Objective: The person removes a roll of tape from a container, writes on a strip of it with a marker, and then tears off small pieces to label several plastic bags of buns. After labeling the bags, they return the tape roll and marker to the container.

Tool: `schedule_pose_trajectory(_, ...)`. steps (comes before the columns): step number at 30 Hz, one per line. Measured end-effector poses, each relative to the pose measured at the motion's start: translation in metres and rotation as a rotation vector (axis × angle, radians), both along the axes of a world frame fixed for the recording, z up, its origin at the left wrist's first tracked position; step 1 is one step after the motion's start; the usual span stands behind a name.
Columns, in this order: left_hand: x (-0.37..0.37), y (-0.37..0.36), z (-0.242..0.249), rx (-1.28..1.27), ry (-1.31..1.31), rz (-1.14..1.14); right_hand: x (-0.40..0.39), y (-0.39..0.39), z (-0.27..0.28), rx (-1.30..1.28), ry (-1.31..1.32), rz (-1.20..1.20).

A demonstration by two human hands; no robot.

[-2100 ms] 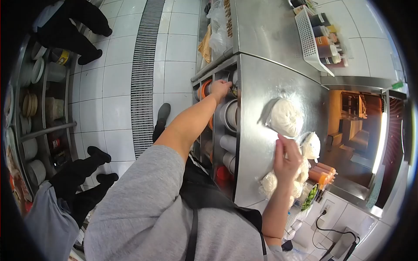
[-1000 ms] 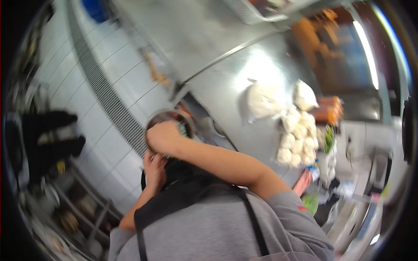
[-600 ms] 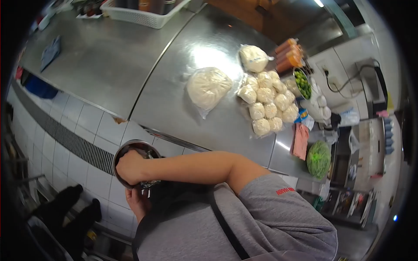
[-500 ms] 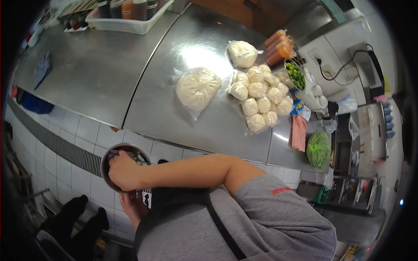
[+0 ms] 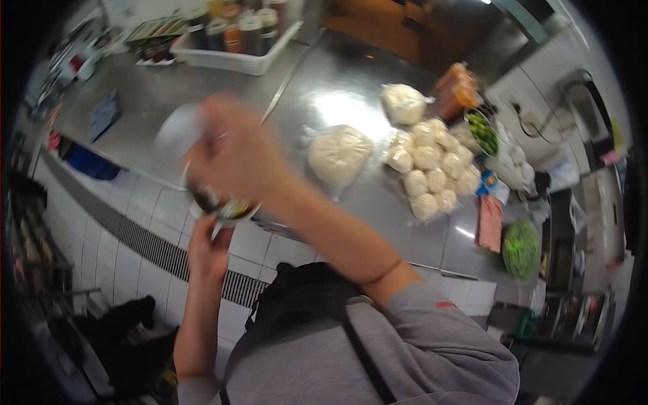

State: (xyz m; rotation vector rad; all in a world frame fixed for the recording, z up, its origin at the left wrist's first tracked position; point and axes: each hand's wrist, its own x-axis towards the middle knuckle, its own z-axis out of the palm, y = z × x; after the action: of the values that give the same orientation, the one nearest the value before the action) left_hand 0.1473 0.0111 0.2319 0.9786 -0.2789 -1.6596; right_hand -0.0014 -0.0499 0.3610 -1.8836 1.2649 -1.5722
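My left hand [image 5: 209,246] holds a bowl [image 5: 251,213] from below, near the counter's front edge. Inside the bowl are small mixed pieces, some dark and some light. Above it is my right hand [image 5: 236,152], smeared by motion and covering much of the bowl. A blurred, whitish rounded object [image 5: 179,132] shows at the fingers of my right hand; what it is cannot be made out. On the steel counter [image 5: 277,172], to the right of my hands, lies a large bag of pale dough [image 5: 339,155].
Wrapped dough balls [image 5: 426,156] and another dough bag [image 5: 404,103] lie farther right, by a container of green limes [image 5: 482,132]. A white basket of bottles [image 5: 236,62] stands at the back. A bag of greens [image 5: 521,250] and pink cloth [image 5: 489,223] are at the right.
My right hand has come up out of the bowl, and the whitish object now shows at its fingers. My left hand and the bowl are closer to the counter edge. The view has shifted.
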Motion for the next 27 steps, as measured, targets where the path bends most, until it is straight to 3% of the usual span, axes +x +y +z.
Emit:
schedule_pose_trajectory(2,-0.015,-0.045,-0.006,0.051,-0.001,-0.005,-0.045,-0.018,-0.005,0.049,-0.163,-0.012)
schedule_pose_trajectory(4,-0.028,-0.085,-0.02,0.01,-0.029,-0.024,-0.09,-0.015,-0.02,0.189,-0.113,-0.031)
schedule_pose_trajectory(8,-0.046,-0.16,-0.044,-0.037,-0.109,-0.061,-0.125,0.017,-0.085,0.694,-0.729,0.014)
schedule_pose_trajectory(11,-0.064,-0.164,-0.031,-0.022,-0.103,-0.05,-0.128,0.038,-0.113,0.768,-0.94,0.009)
schedule_pose_trajectory(12,-0.071,-0.159,-0.026,0.023,-0.089,0.007,-0.127,0.044,-0.114,0.767,-0.95,-0.005)
schedule_pose_trajectory(15,-0.088,-0.098,-0.018,-0.131,0.061,-0.196,-0.12,0.055,-0.113,0.734,-0.889,-0.035)
schedule_pose_trajectory(17,-0.101,-0.056,0.0,-0.332,-0.099,-0.511,-0.117,0.062,-0.112,0.71,-0.579,0.028)
schedule_pose_trajectory(20,-0.103,-0.034,-0.005,-0.39,-0.01,-0.582,-0.102,0.069,-0.097,0.596,-0.426,-0.025)
schedule_pose_trajectory(23,-0.099,-0.03,0.0,-0.272,0.164,-0.472,-0.094,0.071,-0.091,0.59,-0.534,0.044)
schedule_pose_trajectory(24,-0.096,-0.032,-0.002,-0.274,0.158,-0.473,-0.093,0.071,-0.091,0.587,-0.539,0.046)
schedule_pose_trajectory(26,-0.089,-0.035,-0.01,-0.225,0.487,-0.581,-0.094,0.071,-0.091,0.616,-0.662,0.187)
schedule_pose_trajectory(27,-0.089,-0.035,-0.01,-0.225,0.487,-0.581,-0.093,0.071,-0.09,0.616,-0.662,0.186)
